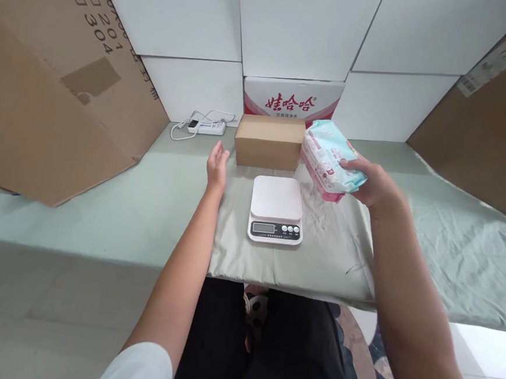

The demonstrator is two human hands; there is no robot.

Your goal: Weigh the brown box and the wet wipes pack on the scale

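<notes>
My right hand [374,181] grips a soft plastic pack [328,154], pale teal on top with pink along its lower side. The pack is held tilted above the cloth, to the right of a closed brown cardboard box [269,144]. My left hand [217,166] is open and holds nothing, its fingers stretched forward just left of that box. Between my arms sits a white kitchen scale [277,198] with a bare platform. Its small grey display shows no digits that I can make out.
A white power strip [206,127] with a looped cable lies at the back left. Large cardboard sheets [68,93] stand at both sides. Behind the brown box is a white and red carton [293,96]. Pale green cloth [168,206] covers the table, creased at right.
</notes>
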